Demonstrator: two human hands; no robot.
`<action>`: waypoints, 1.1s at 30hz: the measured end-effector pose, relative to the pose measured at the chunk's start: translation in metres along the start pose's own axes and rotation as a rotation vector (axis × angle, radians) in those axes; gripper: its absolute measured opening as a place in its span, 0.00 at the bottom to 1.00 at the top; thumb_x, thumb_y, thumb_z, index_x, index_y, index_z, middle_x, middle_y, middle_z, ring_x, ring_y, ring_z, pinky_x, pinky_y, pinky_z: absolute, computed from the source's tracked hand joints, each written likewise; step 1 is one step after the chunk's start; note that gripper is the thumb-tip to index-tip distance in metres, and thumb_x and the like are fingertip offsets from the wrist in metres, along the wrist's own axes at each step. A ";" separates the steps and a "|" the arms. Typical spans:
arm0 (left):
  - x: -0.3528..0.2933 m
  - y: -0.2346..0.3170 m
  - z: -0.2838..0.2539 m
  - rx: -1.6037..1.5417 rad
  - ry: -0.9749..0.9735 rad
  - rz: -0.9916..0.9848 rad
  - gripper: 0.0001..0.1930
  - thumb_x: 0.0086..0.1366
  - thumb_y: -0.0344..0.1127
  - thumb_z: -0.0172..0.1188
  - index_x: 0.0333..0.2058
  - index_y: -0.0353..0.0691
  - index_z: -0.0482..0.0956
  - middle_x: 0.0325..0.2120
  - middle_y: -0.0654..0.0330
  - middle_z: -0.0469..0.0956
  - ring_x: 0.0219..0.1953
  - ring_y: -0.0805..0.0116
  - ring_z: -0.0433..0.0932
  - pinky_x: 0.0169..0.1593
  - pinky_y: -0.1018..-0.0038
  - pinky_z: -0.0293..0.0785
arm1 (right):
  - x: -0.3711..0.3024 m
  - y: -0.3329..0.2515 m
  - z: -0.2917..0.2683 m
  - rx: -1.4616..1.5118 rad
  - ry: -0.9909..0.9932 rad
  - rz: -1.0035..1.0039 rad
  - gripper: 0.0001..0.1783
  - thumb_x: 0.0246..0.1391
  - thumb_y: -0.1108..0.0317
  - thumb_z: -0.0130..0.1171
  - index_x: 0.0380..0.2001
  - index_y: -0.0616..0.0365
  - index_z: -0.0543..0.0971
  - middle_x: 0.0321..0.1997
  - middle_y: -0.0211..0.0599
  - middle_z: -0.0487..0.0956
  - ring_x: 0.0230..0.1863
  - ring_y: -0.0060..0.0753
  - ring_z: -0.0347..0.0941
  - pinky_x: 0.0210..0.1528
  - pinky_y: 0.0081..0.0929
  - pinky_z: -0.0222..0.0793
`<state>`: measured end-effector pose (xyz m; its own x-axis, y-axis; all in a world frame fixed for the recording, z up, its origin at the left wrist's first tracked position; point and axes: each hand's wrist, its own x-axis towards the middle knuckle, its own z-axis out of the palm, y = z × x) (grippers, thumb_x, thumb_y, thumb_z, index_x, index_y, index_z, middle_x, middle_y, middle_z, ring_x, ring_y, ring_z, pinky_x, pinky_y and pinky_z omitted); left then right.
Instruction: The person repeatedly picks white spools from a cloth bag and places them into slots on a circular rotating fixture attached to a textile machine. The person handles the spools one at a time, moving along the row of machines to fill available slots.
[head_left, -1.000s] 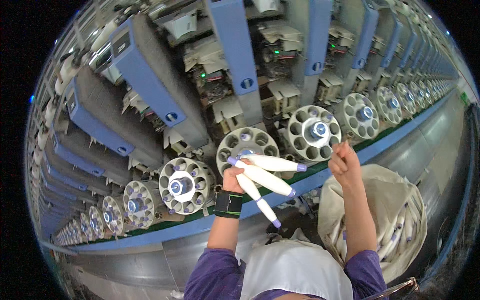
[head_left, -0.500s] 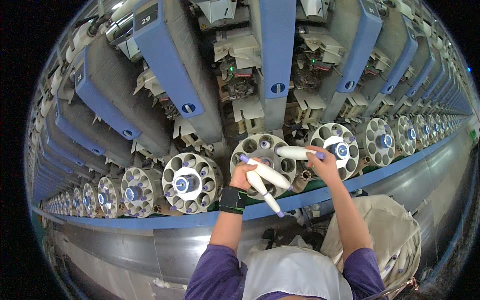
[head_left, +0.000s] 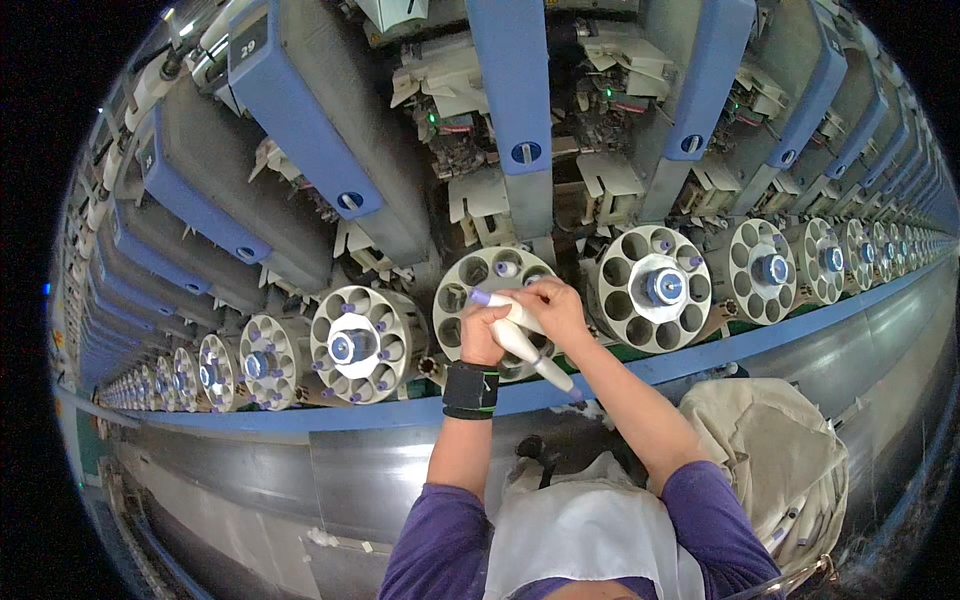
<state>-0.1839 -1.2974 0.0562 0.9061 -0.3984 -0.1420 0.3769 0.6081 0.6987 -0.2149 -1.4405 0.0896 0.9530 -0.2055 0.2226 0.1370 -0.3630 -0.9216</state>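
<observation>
My left hand [head_left: 484, 335], with a black band round its wrist, grips white yarn bobbins with purple ends. The upper bobbin [head_left: 510, 307] slants down to the right from its purple tip. A lower bobbin [head_left: 518, 343] points down right, toward the machine's blue front rail. My right hand [head_left: 557, 308] is closed beside the upper bobbin and covers its far end; what its fingers pinch is hidden. Both hands are over a round magazine [head_left: 450, 300] with a ring of pockets. One bobbin [head_left: 507, 269] stands in a back pocket; the hands cover part of the magazine.
A neighbouring magazine [head_left: 613, 275] stands to the right, and a fuller one [head_left: 398, 335] to the left. Blue-fronted machine units [head_left: 512, 90] rise behind. The blue rail [head_left: 650, 378] runs along the front. A cloth sack [head_left: 745, 430] holding bobbins is at my right side.
My right hand has moved left to meet my left hand. The bobbin it held out to the right no longer shows there. The view has shifted slightly.
</observation>
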 end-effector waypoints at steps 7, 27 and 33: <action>-0.006 -0.033 0.028 0.468 0.344 0.453 0.16 0.42 0.22 0.56 0.34 0.29 0.77 0.28 0.60 0.76 0.32 0.69 0.72 0.39 0.77 0.67 | 0.015 0.010 -0.021 1.363 -0.269 0.619 0.08 0.55 0.66 0.54 0.29 0.60 0.72 0.38 0.40 0.76 0.24 0.21 0.66 0.23 0.17 0.62; -0.036 -0.076 0.034 -0.531 0.319 0.321 0.13 0.49 0.37 0.53 0.32 0.36 0.72 0.25 0.52 0.74 0.32 0.55 0.74 0.44 0.61 0.71 | -0.081 0.028 -0.071 -0.337 -0.399 -0.296 0.18 0.42 0.63 0.64 0.36 0.62 0.77 0.26 0.40 0.76 0.28 0.35 0.72 0.33 0.31 0.67; -0.026 -0.070 0.014 -0.656 0.164 0.327 0.11 0.48 0.41 0.55 0.22 0.38 0.72 0.20 0.56 0.72 0.29 0.58 0.73 0.41 0.65 0.71 | -0.065 0.038 -0.069 0.067 -0.558 0.289 0.17 0.41 0.63 0.65 0.35 0.59 0.80 0.27 0.37 0.76 0.29 0.28 0.73 0.34 0.26 0.67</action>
<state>-0.2365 -1.3386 0.0208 0.9893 -0.0507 -0.1371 0.0738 0.9828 0.1694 -0.2905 -1.5031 0.0621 0.9490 0.2247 -0.2211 -0.1479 -0.3020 -0.9418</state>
